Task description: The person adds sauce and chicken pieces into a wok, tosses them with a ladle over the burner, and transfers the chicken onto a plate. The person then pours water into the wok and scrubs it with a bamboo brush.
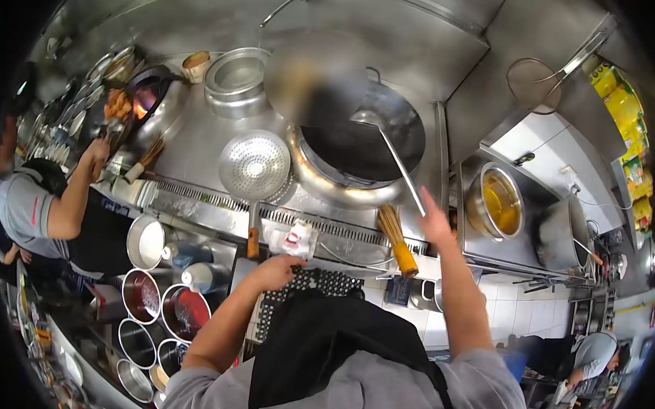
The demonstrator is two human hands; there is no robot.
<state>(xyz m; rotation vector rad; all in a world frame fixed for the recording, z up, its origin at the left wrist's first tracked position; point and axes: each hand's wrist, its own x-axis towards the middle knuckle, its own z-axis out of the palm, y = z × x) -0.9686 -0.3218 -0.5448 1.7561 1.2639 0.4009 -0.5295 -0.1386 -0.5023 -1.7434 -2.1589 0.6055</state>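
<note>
My right hand (436, 225) is closed around the end of a long-handled ladle (402, 166). The ladle's bowl rests inside a large dark wok (388, 152) on the burner, and a blurred patch hides the wok's left side. My left hand (275, 272) is curled at the front edge of the range, beside a black-and-white dotted cloth (323, 280); what its fingers grip, if anything, is hidden. Between my hands lie a white packet or cloth with a red mark (294, 237) and a bamboo wok brush (397, 240). A perforated strainer (255, 165) with a wooden handle sits left of the wok.
Left of me, a co-worker (31, 206) handles food over a flaming burner (143, 103). Sauce tubs (185, 311) stand at lower left. To the right are a metal bowl of yellow liquid (499, 201), a tall pot (562, 229) and a hanging mesh skimmer (535, 85).
</note>
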